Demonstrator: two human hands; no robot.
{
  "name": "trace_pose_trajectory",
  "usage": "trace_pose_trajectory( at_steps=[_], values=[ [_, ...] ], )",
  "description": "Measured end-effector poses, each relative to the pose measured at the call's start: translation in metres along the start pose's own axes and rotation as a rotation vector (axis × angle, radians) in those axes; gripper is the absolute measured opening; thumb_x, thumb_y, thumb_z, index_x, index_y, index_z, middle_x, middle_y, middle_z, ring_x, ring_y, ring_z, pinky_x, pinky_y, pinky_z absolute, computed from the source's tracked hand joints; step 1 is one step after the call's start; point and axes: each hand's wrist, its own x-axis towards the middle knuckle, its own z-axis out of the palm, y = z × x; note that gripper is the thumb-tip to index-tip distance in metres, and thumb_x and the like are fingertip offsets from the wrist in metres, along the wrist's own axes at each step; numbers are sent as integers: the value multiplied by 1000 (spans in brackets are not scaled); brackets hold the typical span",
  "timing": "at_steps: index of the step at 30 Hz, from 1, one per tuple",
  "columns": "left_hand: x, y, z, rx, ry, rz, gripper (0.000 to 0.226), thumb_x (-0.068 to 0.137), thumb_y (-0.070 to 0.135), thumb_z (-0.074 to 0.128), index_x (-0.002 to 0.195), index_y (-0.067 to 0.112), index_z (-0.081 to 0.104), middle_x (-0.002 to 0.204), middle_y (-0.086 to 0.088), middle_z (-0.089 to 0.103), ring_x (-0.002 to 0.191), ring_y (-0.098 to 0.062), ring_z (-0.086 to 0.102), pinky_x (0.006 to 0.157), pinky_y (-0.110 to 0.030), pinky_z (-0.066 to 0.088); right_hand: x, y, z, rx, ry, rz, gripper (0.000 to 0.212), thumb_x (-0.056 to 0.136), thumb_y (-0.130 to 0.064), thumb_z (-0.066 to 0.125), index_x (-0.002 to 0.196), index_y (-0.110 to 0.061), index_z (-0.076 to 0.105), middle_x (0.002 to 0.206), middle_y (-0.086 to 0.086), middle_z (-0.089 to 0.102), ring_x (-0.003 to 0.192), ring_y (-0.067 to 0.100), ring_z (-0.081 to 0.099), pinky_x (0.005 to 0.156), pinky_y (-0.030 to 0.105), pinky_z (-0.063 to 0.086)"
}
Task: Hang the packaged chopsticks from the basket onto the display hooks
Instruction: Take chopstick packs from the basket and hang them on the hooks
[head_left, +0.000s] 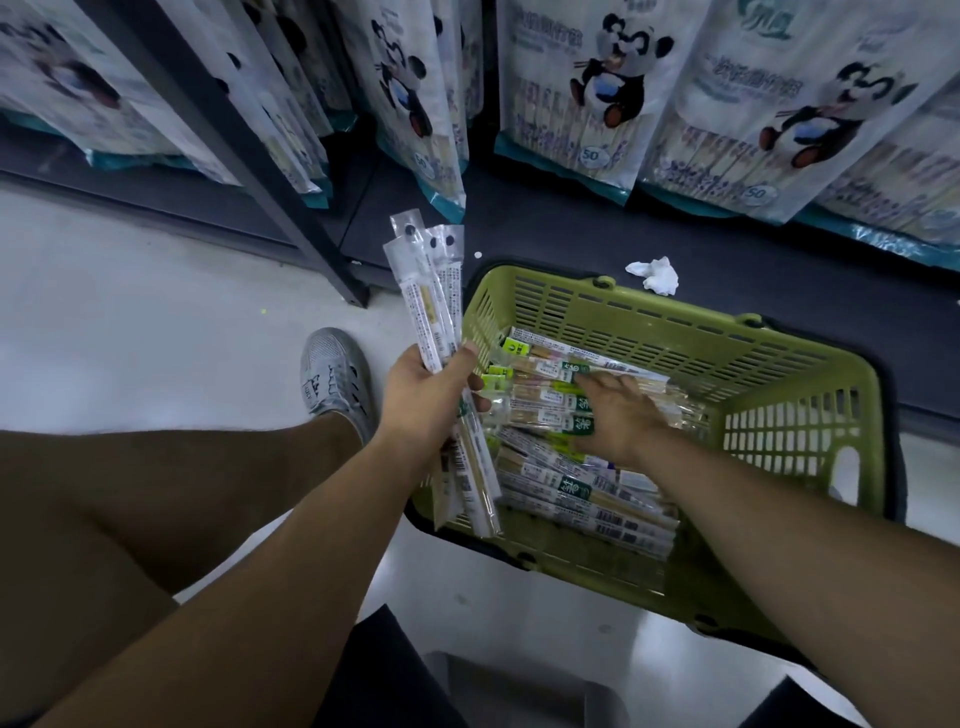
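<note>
Several slim packets (431, 296) stand fanned upright in the left grip (426, 400) (three or four, hard to count where they overlap). Its fingers and thumb curl round their middle, the punched hang-holes at their tops point toward the shelving beyond the grip, and their lower ends run down past the wrist. Left of that grip a grey perforated shoe (332, 374) rests on the pale, smooth floor (156, 322). Just right of it, the right grip (615, 415) lies open, fingers straight and spread on the heap of packaged chopsticks (561, 488) inside the green basket (675, 322), holding nothing. By my reading the job is at the gathering stage: a small bundle is collected, none of these packets is seen on a hook, the hooks themselves are out of view, and the bulk of the stock lies under and around the right grip. Each packet is a long, flat sleeve of clear, glossy film over pale wooden sticks, with white printed labels, barcodes and green bands — slippery stuff that should slide easily against itself. The basket is rigid moulded plastic with slotted walls and a rounded rim. Beyond the right grip a crumpled white tissue (652, 273) lies on the dark shelf base (519, 223), and farther beyond hang large soft panda bags (561, 88) — matte-looking, printed.
</note>
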Motion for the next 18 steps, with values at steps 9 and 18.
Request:
trace_pose_trajectory(
  at_steps=[9, 18],
  values=[
    [1, 0, 2, -16, -6, -11, 17, 98, 29, 71, 102, 15, 62, 68, -1, 68, 58, -21, 69, 54, -33, 57, 10, -1, 12, -158, 148, -11, 45, 94, -27, 63, 136, -18, 50, 138, 7, 53, 128, 28, 48, 102, 37, 41],
    [-1, 0, 3, -6, 5, 7, 16, 99, 29, 70, 102, 15, 63, 72, -5, 68, 61, -21, 69, 55, -31, 56, 4, 4, 21, -142, 172, -58, 44, 93, -36, 68, 131, -19, 52, 128, 6, 55, 117, 27, 55, 93, 35, 46]
  ],
)
